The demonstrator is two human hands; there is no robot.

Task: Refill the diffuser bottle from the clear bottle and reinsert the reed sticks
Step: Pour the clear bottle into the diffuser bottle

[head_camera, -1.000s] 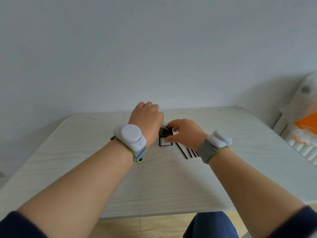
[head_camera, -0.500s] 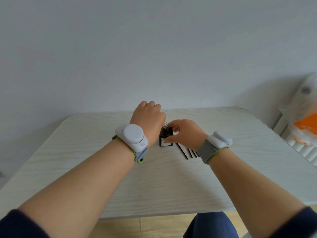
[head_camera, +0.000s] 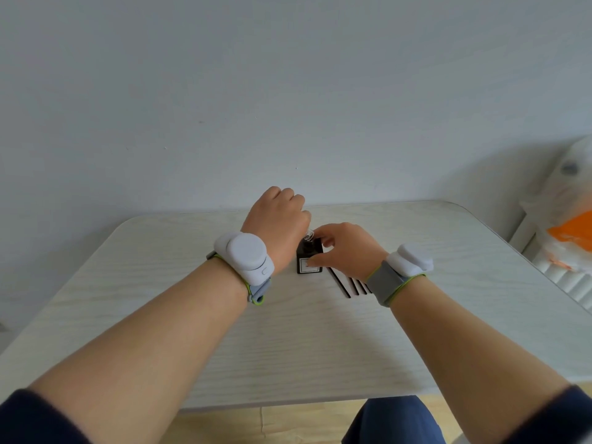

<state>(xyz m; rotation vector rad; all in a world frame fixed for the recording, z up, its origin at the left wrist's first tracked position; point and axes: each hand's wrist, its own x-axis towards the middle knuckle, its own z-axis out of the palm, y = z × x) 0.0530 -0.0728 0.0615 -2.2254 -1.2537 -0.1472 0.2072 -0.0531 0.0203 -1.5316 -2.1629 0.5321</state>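
My left hand (head_camera: 277, 225) has its fingers curled tight around the clear bottle (head_camera: 309, 234). Only the glassy neck shows past my thumb side, tipped down at the mouth of the diffuser bottle (head_camera: 309, 262). That dark, square bottle stands upright on the surface (head_camera: 160, 283). My right hand (head_camera: 347, 248) steadies it, fingers pinching its top and right side.

I judge this to be the pour. To do it well, I should keep the clear neck right over the small opening and tilt slowly. My right fingers should hold the diffuser bottle firm so it cannot skid or tip. I cannot see the liquid level in either bottle, so a thin stream and frequent pauses seem wise. The reed sticks (head_camera: 344, 285) lie flat just right of the diffuser bottle, partly under my right wrist. I should not drag that wrist across them.

The surface is pale wood grain with rounded corners, pushed against a plain white wall (head_camera: 288, 91) behind the diffuser bottle. Far to the right of the diffuser bottle sits a white and orange bag (head_camera: 567, 225). A wood-toned floor (head_camera: 288, 424) shows below the near edge.
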